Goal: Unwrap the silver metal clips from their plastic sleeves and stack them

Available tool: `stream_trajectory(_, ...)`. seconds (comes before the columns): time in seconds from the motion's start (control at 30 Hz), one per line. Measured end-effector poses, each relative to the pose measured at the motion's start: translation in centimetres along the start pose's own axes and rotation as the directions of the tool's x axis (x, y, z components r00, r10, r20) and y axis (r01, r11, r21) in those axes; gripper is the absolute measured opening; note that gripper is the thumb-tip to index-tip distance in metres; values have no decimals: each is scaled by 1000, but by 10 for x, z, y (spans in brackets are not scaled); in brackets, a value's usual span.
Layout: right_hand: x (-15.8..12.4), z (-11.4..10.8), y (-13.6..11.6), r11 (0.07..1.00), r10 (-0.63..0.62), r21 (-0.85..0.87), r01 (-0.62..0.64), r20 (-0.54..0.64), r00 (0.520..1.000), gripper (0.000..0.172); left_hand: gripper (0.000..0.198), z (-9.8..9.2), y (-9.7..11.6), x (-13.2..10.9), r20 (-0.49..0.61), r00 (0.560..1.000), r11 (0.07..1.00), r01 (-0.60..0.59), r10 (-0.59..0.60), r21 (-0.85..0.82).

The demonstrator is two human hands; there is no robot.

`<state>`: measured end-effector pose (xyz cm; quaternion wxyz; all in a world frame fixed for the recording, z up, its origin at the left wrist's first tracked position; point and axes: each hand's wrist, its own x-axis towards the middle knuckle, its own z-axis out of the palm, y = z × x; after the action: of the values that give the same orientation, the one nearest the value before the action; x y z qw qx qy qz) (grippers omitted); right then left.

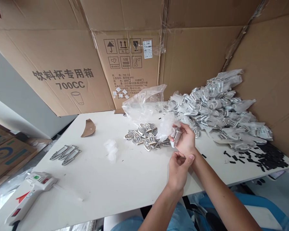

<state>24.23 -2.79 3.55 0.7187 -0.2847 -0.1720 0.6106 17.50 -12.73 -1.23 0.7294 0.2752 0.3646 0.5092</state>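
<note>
My right hand (pixel 186 140) is closed around a small silver metal piece (pixel 177 134), partly hidden by my fingers. Crumpled clear plastic bagging (pixel 165 126) bunches up at those fingertips. Just below, my left hand (pixel 179 171) has its fingers curled and its thumb against my right wrist. Beside the bagging lies a heap of arch-shaped metal pieces (pixel 144 136) with dark window-like patterns. A larger pile of similar pieces in clear bags (pixel 212 109) rises at the back right.
Black little strips (pixel 271 158) are scattered at the table's right end. To the left lie metal frames (pixel 66 154), a torn cardboard scrap (pixel 88 128), crumpled white plastic (pixel 110 150) and a white glue gun (pixel 32 192). Cardboard walls (pixel 195 57) enclose the back.
</note>
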Motion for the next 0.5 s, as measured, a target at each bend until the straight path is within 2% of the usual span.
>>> stream_trajectory(0.13, -1, 1, 0, 1000, 21, -13, -20, 27, 999, 15, 75, 0, 2, 0, 27, 999, 999, 39, -38, -18)
stream_trajectory(0.33, -2, 3, -3, 1000, 21, 2, -21, 20, 1000, 15, 65, 0, 0, 0, 26, 1000, 999, 9, -10, 52)
stream_trajectory(0.5, -3, 2, -1, 1000, 24, -12, -24, 12, 1000, 16, 68, 0, 1, -2, 45, 999, 999, 10, -8, -35)
